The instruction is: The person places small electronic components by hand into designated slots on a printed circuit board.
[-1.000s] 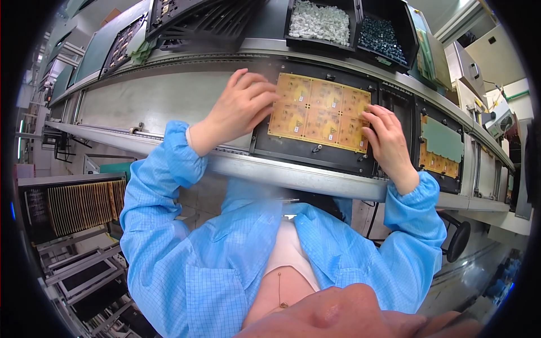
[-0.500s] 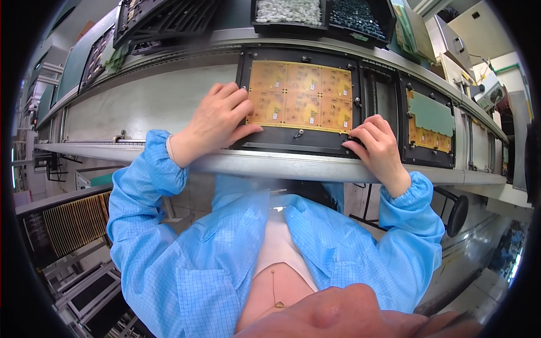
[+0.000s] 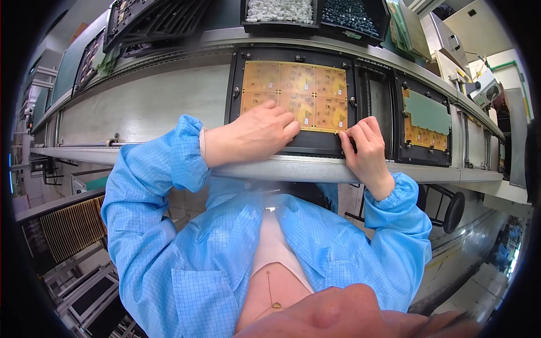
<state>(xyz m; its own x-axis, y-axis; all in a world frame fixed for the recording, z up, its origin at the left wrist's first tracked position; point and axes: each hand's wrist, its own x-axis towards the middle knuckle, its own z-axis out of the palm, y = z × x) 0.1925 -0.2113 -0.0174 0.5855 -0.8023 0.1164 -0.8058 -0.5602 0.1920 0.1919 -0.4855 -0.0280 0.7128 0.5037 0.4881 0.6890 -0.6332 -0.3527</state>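
A yellow circuit board panel (image 3: 298, 79), printed as several repeated sections, lies in a black carrier frame (image 3: 234, 84) with small dark clips (image 3: 353, 101) around its edge. My left hand (image 3: 262, 132) reaches across the panel's lower left part, fingers curled at its near edge. Its fingertips are hidden, so what they grip does not show. At the near right corner, my right hand (image 3: 366, 146) has thumb and fingers drawn together on the frame's edge. Whatever sits between them is too small to make out.
A second carrier (image 3: 399, 124) with a yellow board partly under a green sheet (image 3: 429, 112) sits to the right on the metal conveyor rail (image 3: 270, 168). Behind stand bins of white parts (image 3: 280, 11) and dark blue parts (image 3: 352, 17). A slotted rack (image 3: 65, 228) is lower left.
My left hand has moved right from the frame's left side to the panel's near edge. My right hand stays at the near right corner, its fingers shifted slightly. The view has shifted a little.
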